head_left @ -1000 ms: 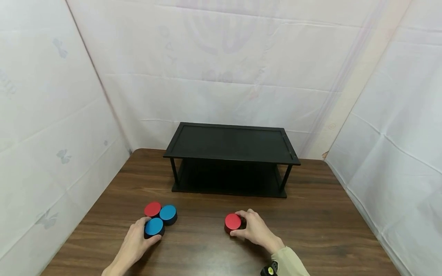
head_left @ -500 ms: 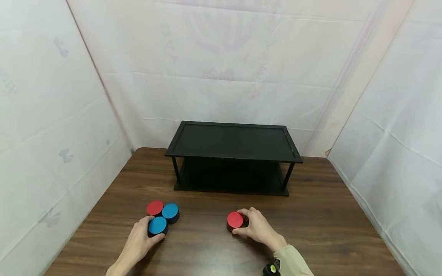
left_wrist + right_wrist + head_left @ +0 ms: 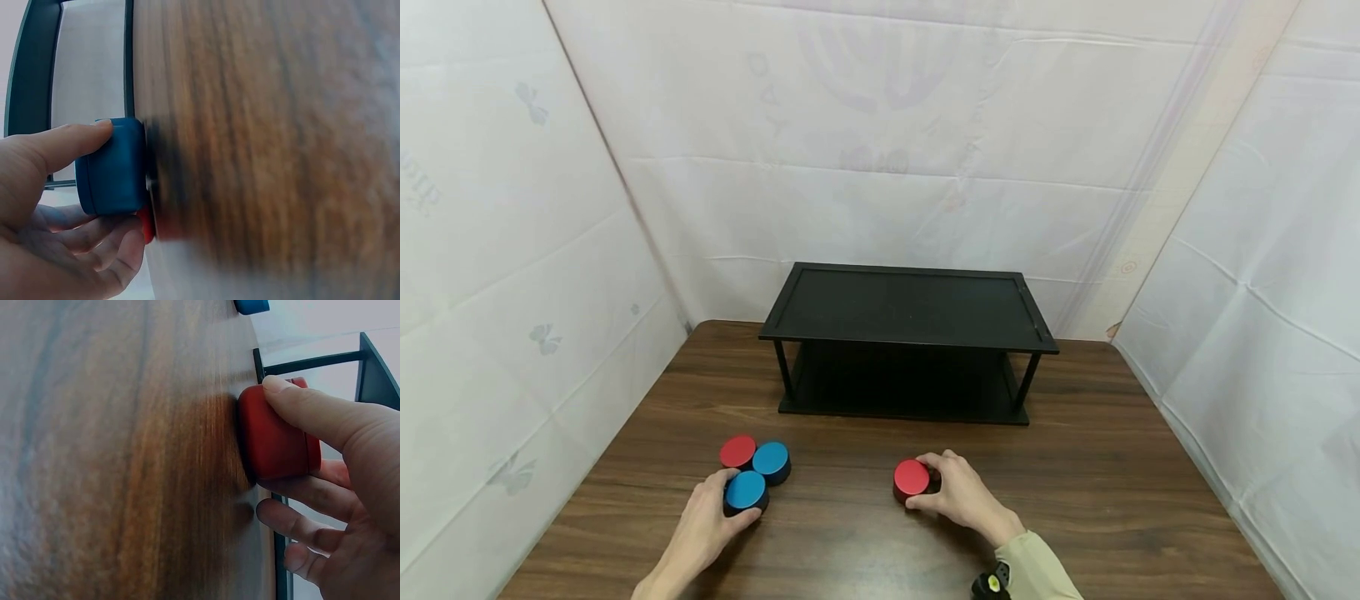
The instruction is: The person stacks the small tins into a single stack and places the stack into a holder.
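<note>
L hand [image 3: 703, 523] is gripping the nearest blue cyl. [image 3: 746, 490], w/ a second blue cyl. [image 3: 772, 462] and a rear red cyl. [image 3: 738, 451] sitting close by; R hand [image 3: 961, 497] is gripping the lone red cyl. [image 3: 911, 478] on the table [image 3: 842, 542] — in front of the black rack [image 3: 902, 307]. Keeping thumb squarely opposing fingers is prob. best for avoiding tipping. Tops are showing no labels; faint print on the backdrop [image 3: 880, 217] is staying unreadable.
</note>
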Tool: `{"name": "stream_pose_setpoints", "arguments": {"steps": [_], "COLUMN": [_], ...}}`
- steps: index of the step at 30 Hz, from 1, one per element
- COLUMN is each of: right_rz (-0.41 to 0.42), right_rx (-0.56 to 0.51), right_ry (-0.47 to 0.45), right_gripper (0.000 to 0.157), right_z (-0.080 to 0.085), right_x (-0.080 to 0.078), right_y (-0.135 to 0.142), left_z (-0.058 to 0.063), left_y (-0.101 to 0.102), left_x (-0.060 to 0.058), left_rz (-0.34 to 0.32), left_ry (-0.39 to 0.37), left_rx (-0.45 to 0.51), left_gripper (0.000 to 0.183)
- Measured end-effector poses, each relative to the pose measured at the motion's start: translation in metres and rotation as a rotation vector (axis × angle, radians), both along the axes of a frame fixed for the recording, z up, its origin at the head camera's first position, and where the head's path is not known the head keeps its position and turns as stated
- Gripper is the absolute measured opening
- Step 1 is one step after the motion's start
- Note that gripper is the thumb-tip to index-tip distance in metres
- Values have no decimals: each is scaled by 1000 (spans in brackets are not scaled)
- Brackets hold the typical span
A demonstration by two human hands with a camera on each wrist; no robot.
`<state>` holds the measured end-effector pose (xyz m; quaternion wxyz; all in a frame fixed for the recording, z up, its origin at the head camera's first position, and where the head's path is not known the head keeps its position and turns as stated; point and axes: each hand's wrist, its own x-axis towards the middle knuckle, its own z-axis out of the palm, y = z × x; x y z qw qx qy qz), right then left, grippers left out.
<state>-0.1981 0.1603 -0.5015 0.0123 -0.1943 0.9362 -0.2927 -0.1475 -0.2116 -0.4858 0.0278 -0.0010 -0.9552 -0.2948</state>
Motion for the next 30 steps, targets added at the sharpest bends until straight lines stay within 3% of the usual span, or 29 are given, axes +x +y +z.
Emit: {"name": "stream_pose_setpoints", "arguments": {"steps": [15, 30], "right_rz": [-4, -3], "right_rx": [3, 0], "right_ry": [-19, -27], "right_gripper": [62, 62], "right_z": [0, 1], "right_x": [0, 1], "right_y": [1, -1], "left_z": [12, 23], "left_y": [9, 18], "left_x": [0, -1], "left_rz": [-15, -43], "left_ry": [-4, 67], "left_rx": [17, 33], "left_gripper": [66, 64]}}
